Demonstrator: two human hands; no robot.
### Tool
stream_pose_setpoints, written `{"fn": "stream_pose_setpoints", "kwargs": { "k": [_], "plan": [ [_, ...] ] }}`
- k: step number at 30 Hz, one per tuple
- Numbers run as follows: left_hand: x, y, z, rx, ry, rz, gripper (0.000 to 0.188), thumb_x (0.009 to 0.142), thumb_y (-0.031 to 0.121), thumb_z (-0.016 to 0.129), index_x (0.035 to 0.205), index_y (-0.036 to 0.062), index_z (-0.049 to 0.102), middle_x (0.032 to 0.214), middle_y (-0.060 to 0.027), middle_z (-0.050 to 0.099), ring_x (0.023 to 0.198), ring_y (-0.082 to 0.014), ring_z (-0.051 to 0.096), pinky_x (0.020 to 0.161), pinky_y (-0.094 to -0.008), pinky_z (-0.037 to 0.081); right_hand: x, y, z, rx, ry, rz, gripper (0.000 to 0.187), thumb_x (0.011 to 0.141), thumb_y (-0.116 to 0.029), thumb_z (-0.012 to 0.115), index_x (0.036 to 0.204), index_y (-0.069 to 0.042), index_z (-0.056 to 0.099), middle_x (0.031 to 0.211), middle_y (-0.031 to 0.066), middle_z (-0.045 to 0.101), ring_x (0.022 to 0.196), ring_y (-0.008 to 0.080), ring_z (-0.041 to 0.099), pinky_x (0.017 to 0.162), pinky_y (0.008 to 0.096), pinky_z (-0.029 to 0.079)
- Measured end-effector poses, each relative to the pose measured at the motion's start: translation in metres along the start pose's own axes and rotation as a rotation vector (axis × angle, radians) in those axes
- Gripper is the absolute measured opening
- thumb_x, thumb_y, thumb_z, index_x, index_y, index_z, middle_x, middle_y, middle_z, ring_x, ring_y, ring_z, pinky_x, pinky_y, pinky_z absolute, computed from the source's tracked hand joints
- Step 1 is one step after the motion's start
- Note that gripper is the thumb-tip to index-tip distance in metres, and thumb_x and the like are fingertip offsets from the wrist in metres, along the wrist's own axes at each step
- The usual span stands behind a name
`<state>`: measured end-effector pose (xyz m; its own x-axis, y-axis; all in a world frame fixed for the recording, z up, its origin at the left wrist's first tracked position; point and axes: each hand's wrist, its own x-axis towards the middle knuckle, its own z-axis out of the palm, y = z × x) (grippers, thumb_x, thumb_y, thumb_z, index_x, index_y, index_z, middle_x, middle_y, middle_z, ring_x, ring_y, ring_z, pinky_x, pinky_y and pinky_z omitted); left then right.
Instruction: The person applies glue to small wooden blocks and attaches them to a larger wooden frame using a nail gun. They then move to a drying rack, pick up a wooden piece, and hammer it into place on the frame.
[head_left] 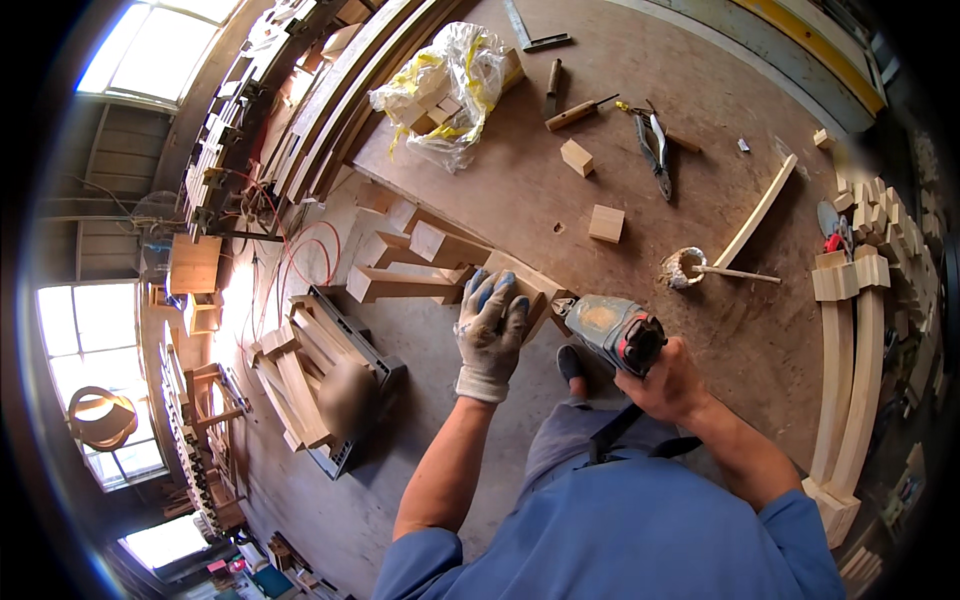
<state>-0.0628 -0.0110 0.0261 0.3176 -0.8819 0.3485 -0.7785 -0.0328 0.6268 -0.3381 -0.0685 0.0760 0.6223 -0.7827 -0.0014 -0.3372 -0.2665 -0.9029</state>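
Note:
My left hand [493, 320], in a whitish work glove with blue-grey fingertips, lies over a pale wooden piece [537, 279] at the edge of the brown worktable [640, 90]. Its fingers are bent over the wood. In my bare right hand [668, 386] is a power drill [612, 330] with a grey, worn body and a red and black rear. The drill's front end is right beside the wood; I cannot tell whether it touches. Several similar wooden pieces [400, 283] jut out next to my left hand.
Pliers [655, 155], a wooden-handled tool [580, 112], a metal square [535, 40], a wood block [606, 223] and a crusted pot [683, 266] with a stick lie on the table. A plastic bag [450, 90] sits farther back. Left stands a crate [385, 370] with wooden parts; right, joined wooden legs [850, 385].

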Motion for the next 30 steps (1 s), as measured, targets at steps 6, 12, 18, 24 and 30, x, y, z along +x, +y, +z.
{"fn": "stream_pose_setpoints", "kwargs": {
  "k": [6, 12, 18, 24, 30],
  "plan": [
    [0.000, -0.001, 0.001, -0.003, 0.005, 0.011, 0.034, 0.091, 0.012, 0.077, 0.124, 0.0023, 0.074, 0.128, -0.0180, 0.071, 0.130, -0.0412, 0.060, 0.110, -0.0484, 0.048, 0.009, -0.003, 0.002, -0.001, -0.043, 0.026, 0.010, 0.075, -0.012, 0.073, 0.078, -0.004, 0.067, 0.067, 0.0118, 0.071, 0.064, 0.0351, 0.071, 0.065, 0.0427, 0.058],
    [0.001, 0.001, -0.002, 0.018, -0.011, 0.018, 0.033, 0.093, 0.009, 0.074, 0.126, 0.0002, 0.073, 0.129, -0.0185, 0.070, 0.134, -0.0387, 0.060, 0.111, -0.0448, 0.048, 0.013, -0.006, 0.007, 0.009, -0.028, 0.078, 0.009, 0.076, -0.013, 0.071, 0.076, -0.005, 0.066, 0.066, 0.0100, 0.071, 0.063, 0.0309, 0.073, 0.064, 0.0413, 0.059],
    [0.001, -0.001, 0.001, 0.007, 0.011, 0.005, 0.035, 0.090, 0.016, 0.078, 0.122, 0.0039, 0.075, 0.126, -0.0179, 0.071, 0.128, -0.0423, 0.061, 0.110, -0.0501, 0.048, 0.016, -0.001, 0.012, 0.014, -0.024, 0.051, 0.012, 0.076, -0.013, 0.071, 0.079, -0.004, 0.064, 0.065, 0.0140, 0.067, 0.063, 0.0369, 0.069, 0.062, 0.0448, 0.056],
    [0.001, 0.000, 0.000, -0.003, 0.010, -0.001, 0.034, 0.090, 0.016, 0.078, 0.122, 0.0042, 0.075, 0.126, -0.0178, 0.071, 0.129, -0.0420, 0.061, 0.110, -0.0498, 0.048, 0.016, 0.001, 0.015, -0.039, 0.000, 0.009, 0.015, 0.073, -0.014, 0.073, 0.081, -0.003, 0.066, 0.067, 0.0141, 0.069, 0.065, 0.0367, 0.071, 0.064, 0.0443, 0.058],
    [0.001, 0.000, 0.001, -0.005, 0.012, 0.005, 0.034, 0.090, 0.015, 0.078, 0.122, 0.0039, 0.075, 0.127, -0.0178, 0.070, 0.129, -0.0418, 0.060, 0.110, -0.0499, 0.048, 0.014, 0.005, 0.016, -0.038, 0.031, -0.061, 0.019, 0.074, -0.010, 0.075, 0.086, -0.004, 0.063, 0.068, 0.0165, 0.066, 0.064, 0.0413, 0.067, 0.060, 0.0474, 0.055]
  ]
}}
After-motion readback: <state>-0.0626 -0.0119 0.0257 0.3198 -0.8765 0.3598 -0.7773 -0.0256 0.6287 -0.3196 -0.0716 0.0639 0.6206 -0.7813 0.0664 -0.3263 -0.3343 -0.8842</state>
